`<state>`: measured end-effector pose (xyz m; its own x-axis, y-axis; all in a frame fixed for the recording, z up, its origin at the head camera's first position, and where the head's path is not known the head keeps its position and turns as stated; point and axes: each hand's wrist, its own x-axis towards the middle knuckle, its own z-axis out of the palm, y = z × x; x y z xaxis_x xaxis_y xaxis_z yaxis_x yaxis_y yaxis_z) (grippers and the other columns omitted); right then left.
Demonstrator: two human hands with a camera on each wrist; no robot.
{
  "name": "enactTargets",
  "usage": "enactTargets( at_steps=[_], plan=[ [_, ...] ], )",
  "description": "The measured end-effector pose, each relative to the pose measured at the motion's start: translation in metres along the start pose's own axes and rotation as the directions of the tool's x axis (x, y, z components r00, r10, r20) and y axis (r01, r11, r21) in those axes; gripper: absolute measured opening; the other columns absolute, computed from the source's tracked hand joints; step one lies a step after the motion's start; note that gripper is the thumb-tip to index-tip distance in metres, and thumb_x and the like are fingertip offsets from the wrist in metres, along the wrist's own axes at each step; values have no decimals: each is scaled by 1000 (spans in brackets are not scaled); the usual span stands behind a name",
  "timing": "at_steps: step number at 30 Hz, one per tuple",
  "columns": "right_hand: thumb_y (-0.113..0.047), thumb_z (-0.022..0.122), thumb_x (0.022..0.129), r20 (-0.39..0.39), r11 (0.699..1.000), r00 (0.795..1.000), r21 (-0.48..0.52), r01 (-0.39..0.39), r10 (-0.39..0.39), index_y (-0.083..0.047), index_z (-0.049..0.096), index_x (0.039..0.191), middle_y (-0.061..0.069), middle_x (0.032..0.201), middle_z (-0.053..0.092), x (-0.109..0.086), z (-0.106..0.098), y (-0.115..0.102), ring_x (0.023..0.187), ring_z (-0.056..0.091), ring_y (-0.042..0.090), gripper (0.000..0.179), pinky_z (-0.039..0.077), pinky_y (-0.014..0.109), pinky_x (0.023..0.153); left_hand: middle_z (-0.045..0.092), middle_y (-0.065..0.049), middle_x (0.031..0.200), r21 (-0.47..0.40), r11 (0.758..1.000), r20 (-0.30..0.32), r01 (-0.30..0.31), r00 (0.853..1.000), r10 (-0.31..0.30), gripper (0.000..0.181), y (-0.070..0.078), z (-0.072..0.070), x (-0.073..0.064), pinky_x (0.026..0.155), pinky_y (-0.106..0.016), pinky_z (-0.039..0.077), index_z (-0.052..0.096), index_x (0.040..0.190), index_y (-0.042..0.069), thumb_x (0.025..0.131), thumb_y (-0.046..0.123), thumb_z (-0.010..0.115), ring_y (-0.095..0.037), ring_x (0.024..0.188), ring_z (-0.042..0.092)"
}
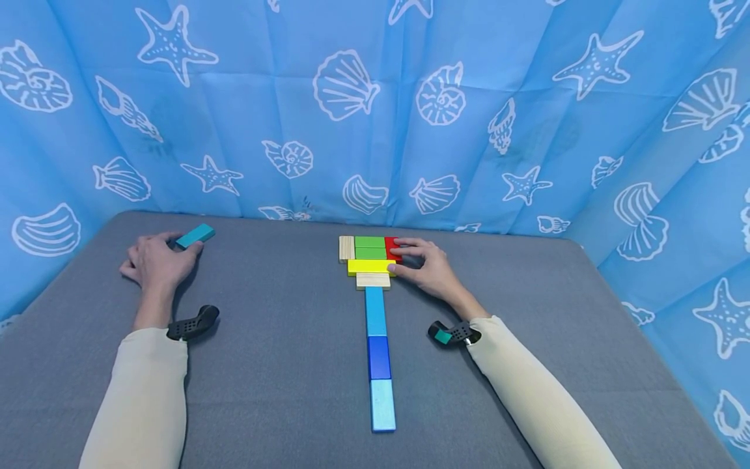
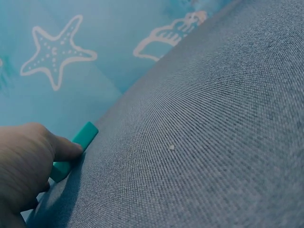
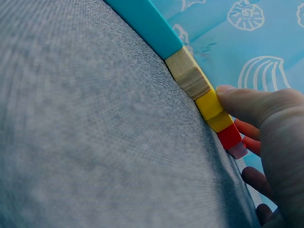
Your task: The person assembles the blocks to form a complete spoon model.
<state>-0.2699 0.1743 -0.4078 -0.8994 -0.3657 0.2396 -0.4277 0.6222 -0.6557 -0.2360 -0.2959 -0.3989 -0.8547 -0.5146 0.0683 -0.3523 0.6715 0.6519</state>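
Observation:
My left hand (image 1: 159,260) pinches a teal wooden block (image 1: 196,236) between thumb and fingers, low over the far left of the table. In the left wrist view, the thumb lies along the side of this teal block (image 2: 86,135). My right hand (image 1: 432,272) rests at the right end of the block layout. Its thumb touches the end of a yellow block (image 1: 369,266), while the extended fingers lie over a red block (image 1: 390,243), partly covering it. Two green blocks (image 1: 370,241) lie side by side left of the red one.
A plain wood block (image 1: 347,249) flanks the green ones; another (image 1: 373,281) lies below the yellow. From there a light blue block (image 1: 375,311), a dark blue one (image 1: 379,357) and a pale blue one (image 1: 383,405) run toward me. A shell-patterned curtain (image 1: 346,150) borders the grey table (image 1: 281,365).

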Motion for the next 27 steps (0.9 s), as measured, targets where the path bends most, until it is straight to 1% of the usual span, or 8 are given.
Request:
enactTargets(
  at_steps=[4,8,11,14,17,20,25,27],
  plan=[
    [-28,79,90,0,1000,1000,2,5,-5,-10,70,129,8,148,54,1,0,0,139,40,34,44,19,61,113,32,-38,143,4,1000,9,1,1000,-1,61,-1,-1,0,105,-67,2,48,144,-8,101,36,56,-55,137,20],
    [-27,79,90,3,1000,1000,4,3,-3,-11,70,130,8,148,54,1,0,-1,139,40,33,44,20,60,113,33,-37,142,-4,1000,2,-7,1000,7,59,-1,0,0,105,-67,2,51,143,-6,101,36,57,-54,136,21],
    [-28,79,90,3,1000,1000,3,-1,1,-11,70,130,8,148,54,1,0,0,139,40,33,44,19,60,114,36,-36,141,-35,999,-21,-14,1000,14,57,2,2,0,104,-66,3,53,142,-4,101,35,58,-53,135,22],
    [-29,79,90,2,1000,1000,1,-13,13,-12,70,130,7,148,53,1,0,0,139,40,32,44,19,59,114,38,-35,140,-73,997,-50,-35,998,31,56,6,2,0,103,-65,5,56,141,-3,101,35,60,-53,133,24],
    [-29,79,90,5,1000,1000,-2,-19,19,-12,70,130,7,149,53,1,0,0,140,39,33,44,18,59,114,40,-33,140,-108,992,-69,-68,996,61,54,14,0,-1,102,-63,8,57,140,-2,100,35,62,-52,133,27],
    [-28,79,90,4,1000,1000,2,-21,21,-12,70,130,7,148,53,1,0,0,140,39,33,44,18,59,115,39,-32,143,-125,987,-69,-102,993,94,54,23,-4,-3,103,-64,10,57,141,-1,100,34,62,-52,135,28],
    [-28,79,89,-1,1000,1000,14,-13,13,-11,70,130,9,148,54,0,0,1,139,40,33,45,18,60,114,36,-33,148,-146,976,-51,-160,987,154,57,42,-9,-7,106,-69,10,54,144,0,100,35,62,-50,141,27],
    [-28,79,89,-4,1000,1000,15,-9,9,-11,70,130,9,148,54,0,0,1,139,40,34,45,18,61,114,38,-31,148,-171,968,-40,-186,983,182,56,51,-10,-10,107,-70,11,55,144,0,100,35,63,-48,141,28]
  ],
)
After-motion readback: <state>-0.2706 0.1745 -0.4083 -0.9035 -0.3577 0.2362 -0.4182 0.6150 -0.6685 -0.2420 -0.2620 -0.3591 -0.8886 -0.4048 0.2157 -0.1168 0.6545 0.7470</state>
